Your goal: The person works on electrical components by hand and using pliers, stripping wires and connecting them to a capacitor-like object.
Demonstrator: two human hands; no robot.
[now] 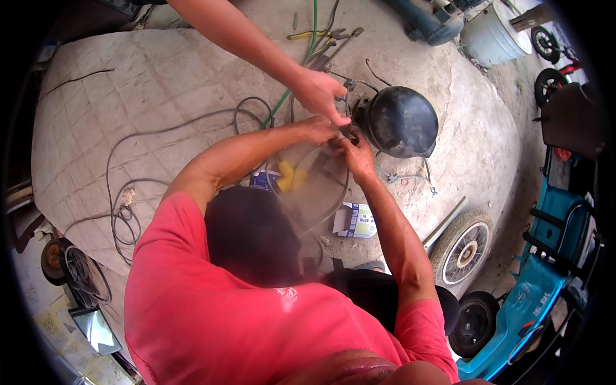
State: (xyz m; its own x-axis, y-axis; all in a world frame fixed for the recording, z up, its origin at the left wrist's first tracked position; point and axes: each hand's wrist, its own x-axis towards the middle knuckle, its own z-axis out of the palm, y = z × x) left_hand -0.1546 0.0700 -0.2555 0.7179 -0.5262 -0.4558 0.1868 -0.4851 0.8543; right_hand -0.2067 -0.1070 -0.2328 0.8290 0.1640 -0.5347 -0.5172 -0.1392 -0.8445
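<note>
A black, round-topped compressor point(403, 122) sits on the floor in front of me, with thin pipes on its left side. My left hand point(321, 131) and my right hand point(356, 155) meet at those pipes. Both have their fingers closed together; what they pinch is too small and covered to make out. Another person's hand point(321, 95) reaches in from the upper left, just above mine, fingers pointing at the same spot. Beneath my forearms is a hazy round ring point(307, 204) with a yellow piece point(290, 176) by its left side.
Yellow-handled pliers point(314, 36) lie beyond the hands, near a green hose point(283, 101). A black cable point(151, 130) loops across the floor at left. An opened carton point(360, 220) stands by my right forearm. Farther right are a spoked wheel point(463, 250), a blue vehicle point(527, 305) and a white bucket point(493, 40).
</note>
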